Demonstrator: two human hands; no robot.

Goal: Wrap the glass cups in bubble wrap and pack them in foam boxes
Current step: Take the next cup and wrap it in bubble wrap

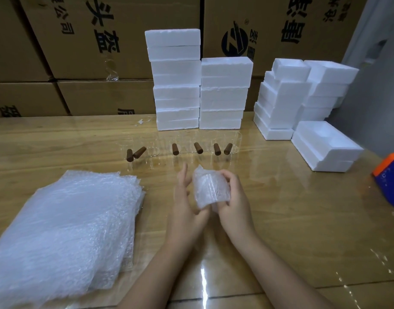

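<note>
A glass cup wrapped in bubble wrap (210, 188) is held above the table's middle. My right hand (233, 197) grips it from the right, fingers curled round it. My left hand (185, 197) is at its left side with straight fingers, its thumb under the bundle. A row of several clear glass cups with brown wooden handles (198, 147) stands behind. A thick pile of bubble wrap sheets (64, 226) lies at the left. Closed foam boxes (177, 85) are stacked at the back; an open foam box (325, 143) sits at the right.
More foam box halves (303, 94) are piled at the back right. A blue and orange tape dispenser (390, 179) lies at the right edge. Brown cardboard cartons (80, 41) form a wall behind the wooden table (280, 219).
</note>
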